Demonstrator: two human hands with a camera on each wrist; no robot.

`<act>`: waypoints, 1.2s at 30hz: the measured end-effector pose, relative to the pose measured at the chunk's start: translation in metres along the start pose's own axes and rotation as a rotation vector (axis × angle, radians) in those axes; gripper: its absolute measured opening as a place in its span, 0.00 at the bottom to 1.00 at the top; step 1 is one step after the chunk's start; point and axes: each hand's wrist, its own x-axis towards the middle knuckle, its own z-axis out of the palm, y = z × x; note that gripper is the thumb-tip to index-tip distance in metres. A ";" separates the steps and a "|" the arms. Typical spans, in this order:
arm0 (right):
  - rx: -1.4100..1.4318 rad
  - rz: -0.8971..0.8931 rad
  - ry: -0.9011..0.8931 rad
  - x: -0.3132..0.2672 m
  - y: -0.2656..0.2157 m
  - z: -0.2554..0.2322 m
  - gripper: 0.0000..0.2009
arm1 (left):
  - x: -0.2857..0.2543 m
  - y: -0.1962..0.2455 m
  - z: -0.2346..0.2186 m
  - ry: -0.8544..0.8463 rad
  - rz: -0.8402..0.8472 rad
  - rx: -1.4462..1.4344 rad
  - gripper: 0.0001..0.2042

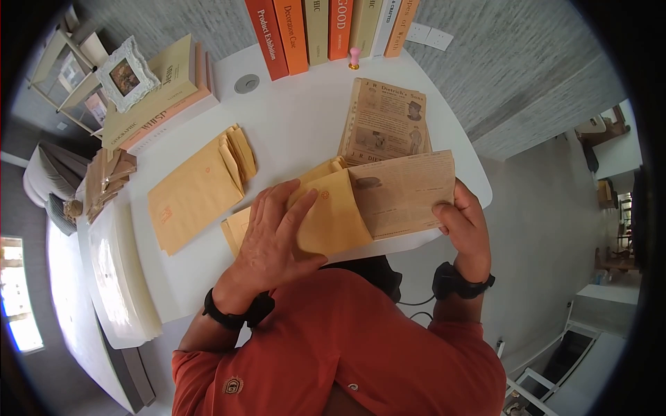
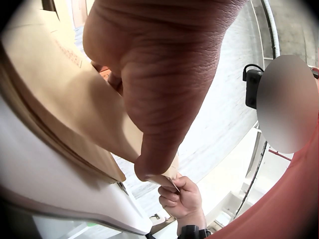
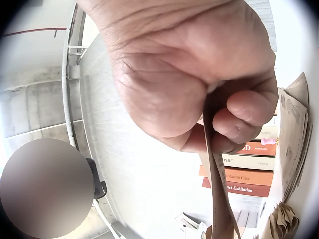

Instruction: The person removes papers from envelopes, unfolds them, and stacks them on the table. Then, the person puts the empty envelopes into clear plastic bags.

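Note:
A tan paper envelope [image 1: 336, 215] lies tilted over the near table edge, its mouth facing right. My left hand [image 1: 267, 239] grips it, fingers spread over its face and the thumb along its near edge. From the mouth sticks a brown printed sheet [image 1: 406, 194], its left end hidden inside. My right hand [image 1: 468, 225] pinches the sheet's right end between thumb and fingers. In the right wrist view the sheet [image 3: 214, 164] shows edge-on below the curled fingers. More tan envelopes [image 1: 236, 225] lie beneath my left hand. Just beyond the sheet rests a pile of similar printed papers [image 1: 388, 118].
A stack of tan envelopes [image 1: 198, 187] lies to the left. Past it are brown paper packets [image 1: 107, 177] and clear plastic sleeves [image 1: 121, 277]. Large books [image 1: 166, 104] carry a white picture frame [image 1: 128, 73]. Upright books [image 1: 340, 31] and a pink-handled stamp [image 1: 354, 58] stand at the back.

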 end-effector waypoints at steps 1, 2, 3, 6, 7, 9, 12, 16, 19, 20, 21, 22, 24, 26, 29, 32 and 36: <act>-0.006 0.008 -0.015 0.000 0.001 -0.003 0.22 | 0.000 0.000 -0.001 -0.004 0.005 0.012 0.53; -0.012 0.014 -0.029 0.001 0.002 -0.007 0.22 | 0.000 0.000 -0.001 -0.001 0.010 0.006 0.53; -0.010 0.004 -0.038 0.001 0.002 -0.008 0.22 | 0.000 -0.001 -0.001 0.001 0.016 0.000 0.53; 0.005 -0.044 -0.056 0.001 0.001 -0.010 0.23 | -0.001 -0.001 0.001 0.001 0.020 -0.032 0.53; 0.010 -0.057 -0.063 0.001 0.001 -0.010 0.23 | -0.002 -0.001 0.001 0.000 0.019 -0.046 0.53; 0.011 -0.059 -0.080 0.001 0.005 -0.013 0.22 | -0.002 -0.001 0.001 -0.001 0.009 -0.068 0.52; 0.011 -0.093 -0.092 0.000 0.008 -0.016 0.22 | -0.003 -0.002 0.002 0.002 0.008 -0.113 0.52; -0.026 -0.119 -0.084 -0.001 0.010 -0.020 0.20 | -0.004 -0.004 0.002 0.003 0.006 -0.160 0.52; -0.025 -0.103 -0.077 -0.002 0.013 -0.022 0.20 | -0.006 -0.004 0.003 -0.009 -0.006 -0.156 0.52; -0.014 -0.120 -0.074 -0.002 0.015 -0.022 0.20 | -0.006 -0.005 0.003 -0.005 -0.005 -0.158 0.52; -0.002 -0.136 -0.070 -0.002 0.016 -0.022 0.20 | -0.006 -0.005 0.003 -0.002 -0.004 -0.161 0.52; -0.038 -0.156 -0.064 -0.002 0.015 -0.021 0.20 | -0.006 -0.005 0.004 0.000 -0.004 -0.165 0.52; -0.108 -0.196 -0.054 -0.001 0.013 -0.017 0.19 | -0.006 -0.006 0.004 -0.003 -0.002 -0.153 0.52; -0.101 -0.185 -0.034 -0.001 0.010 -0.017 0.19 | -0.006 -0.006 0.003 -0.002 0.002 -0.147 0.52; -0.079 -0.143 0.006 -0.002 0.008 -0.018 0.19 | -0.006 -0.005 0.003 0.002 0.007 -0.149 0.52; -0.058 -0.126 0.020 -0.003 0.014 -0.025 0.19 | -0.007 -0.005 0.002 0.005 0.000 -0.151 0.51; -0.047 -0.187 0.052 -0.003 0.018 -0.013 0.18 | -0.009 -0.006 0.003 0.003 -0.003 -0.154 0.51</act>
